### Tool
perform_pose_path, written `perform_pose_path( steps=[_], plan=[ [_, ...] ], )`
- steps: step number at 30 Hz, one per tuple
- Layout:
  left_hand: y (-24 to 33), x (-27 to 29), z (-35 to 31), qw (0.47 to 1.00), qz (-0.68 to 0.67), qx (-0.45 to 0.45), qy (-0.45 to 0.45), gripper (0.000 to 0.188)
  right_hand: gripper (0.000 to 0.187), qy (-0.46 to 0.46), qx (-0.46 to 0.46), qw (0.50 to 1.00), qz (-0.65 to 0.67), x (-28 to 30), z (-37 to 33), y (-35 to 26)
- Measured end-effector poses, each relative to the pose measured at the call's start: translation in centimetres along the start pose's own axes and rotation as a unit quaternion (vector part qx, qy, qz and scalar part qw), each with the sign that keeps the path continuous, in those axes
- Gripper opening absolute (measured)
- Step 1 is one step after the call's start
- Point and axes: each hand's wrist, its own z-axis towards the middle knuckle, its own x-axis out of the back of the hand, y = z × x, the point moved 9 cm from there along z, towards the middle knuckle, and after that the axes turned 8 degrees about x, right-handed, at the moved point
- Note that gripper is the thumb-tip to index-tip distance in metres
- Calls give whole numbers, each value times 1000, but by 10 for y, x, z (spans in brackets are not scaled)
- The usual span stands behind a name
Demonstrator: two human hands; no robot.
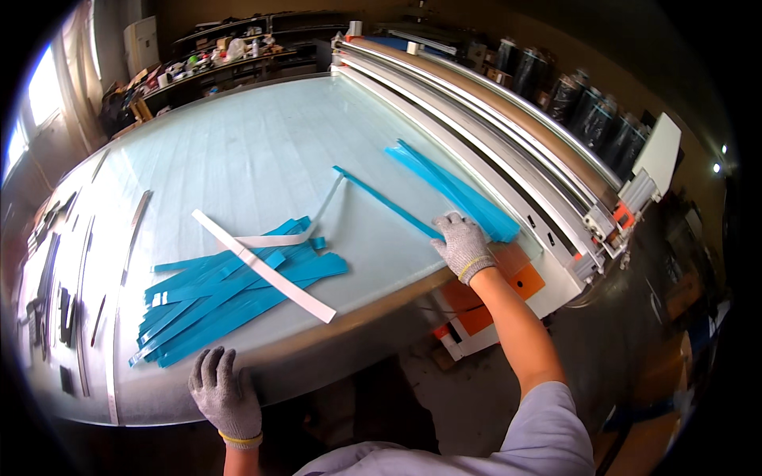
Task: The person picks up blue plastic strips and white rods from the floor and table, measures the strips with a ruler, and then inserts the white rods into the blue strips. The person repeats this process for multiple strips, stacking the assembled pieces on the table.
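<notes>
In a grey knitted glove, my right hand [463,246] closes on the near end of a single narrow blue strip [387,204]. That strip runs away to the upper left across the pale table [262,143], and a thin whitish band [324,208] bends back from its far end. Just beyond my right hand lies a neat stack of blue strips [456,190]. My gloved left hand [226,397] rests at the table's front edge, fingers apart, holding nothing. Above it is a loose pile of blue strips [230,293], crossed by a white strip [270,274].
A long roller machine [492,135] borders the table's right side, with orange panels [512,282] at its near end. Thin dark and metal strips [79,293] lie along the left. Cluttered shelves [214,67] and dark wrapped rolls [595,119] stand behind.
</notes>
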Motion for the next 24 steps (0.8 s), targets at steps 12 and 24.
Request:
perform_pose_path(
  steps=[12,24],
  plan=[
    [6,3,5,1000,-9,-12,-2,36,50,63,201,976,-57,16,22,-110],
    [5,6,7,999,-42,-18,-1,36,24,92,317,932,147,31,87,-218]
  ],
)
